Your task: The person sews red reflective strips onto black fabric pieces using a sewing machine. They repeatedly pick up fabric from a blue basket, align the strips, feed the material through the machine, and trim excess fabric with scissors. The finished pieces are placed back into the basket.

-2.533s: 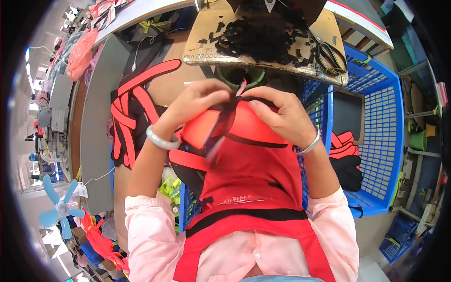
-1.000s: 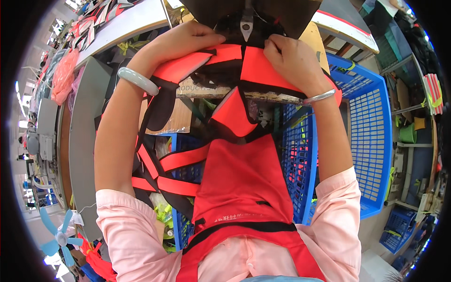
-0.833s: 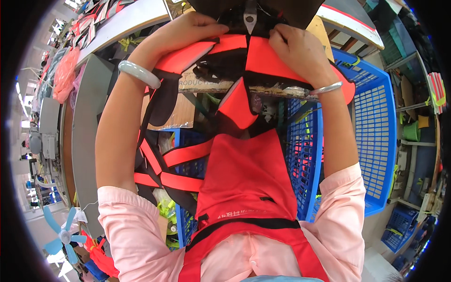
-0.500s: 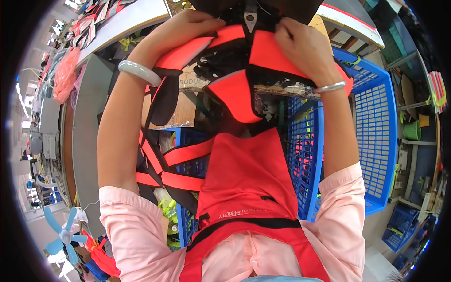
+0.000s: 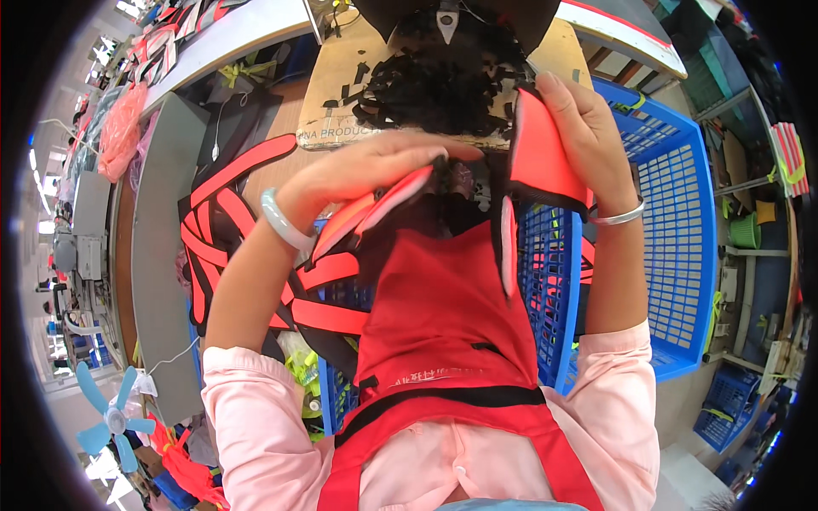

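My right hand [image 5: 588, 136] grips a bright red-orange fabric strap [image 5: 545, 140] with black edging, thumb on its upper end. A narrow end of fabric with a pale edge hangs down beside my apron. Partly blurred, my left hand [image 5: 375, 175] is closed over another red-orange piece [image 5: 366, 217] with black and pale edges; its fingertips lie by a black end. Whether the two pieces join is hidden. Beyond my hands, a machine with a pointed metal part [image 5: 447, 25] stands above a heap of black scraps [image 5: 434, 94] on a wooden board [image 5: 328, 106].
More red-orange and black straps [image 5: 221, 213] hang in a tangle at left, by a grey panel [image 5: 166, 255]. Blue plastic baskets [image 5: 677, 247] stand at right. A light-blue fan [image 5: 115, 417] is at lower left. Yellow-green pieces lie low beside my apron.
Both hands have come away from the machine with the fabric; the left has dropped toward me, the right lower and outward. The scraps on the board are now uncovered, and the hanging straps show more.
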### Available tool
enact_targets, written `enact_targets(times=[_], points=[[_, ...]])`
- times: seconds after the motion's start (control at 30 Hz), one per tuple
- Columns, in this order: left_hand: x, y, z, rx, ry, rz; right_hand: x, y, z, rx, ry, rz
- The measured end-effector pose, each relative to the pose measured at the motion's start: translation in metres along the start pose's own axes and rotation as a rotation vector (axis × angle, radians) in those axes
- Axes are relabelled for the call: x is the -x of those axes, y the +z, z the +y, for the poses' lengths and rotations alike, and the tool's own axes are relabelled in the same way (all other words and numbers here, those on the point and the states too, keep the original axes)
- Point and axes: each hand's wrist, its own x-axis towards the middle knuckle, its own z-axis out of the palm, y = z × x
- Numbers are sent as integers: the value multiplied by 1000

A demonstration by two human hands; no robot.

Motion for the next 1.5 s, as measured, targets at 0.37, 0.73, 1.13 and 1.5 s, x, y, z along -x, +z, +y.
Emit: enact_targets(times=[0.37,0.73,1.13,1.5], points=[[4,43,1,386,-10,-87,24,-10,-24,219,-226,290],[58,65,61,-565,-76,190,79,-29,-55,371,-79,8],[82,70,49,-669,-180,220,149,55,2,-220,73,-570],[114,89,42,-477,-272,398,106,22,-65,230,-44,-805]])
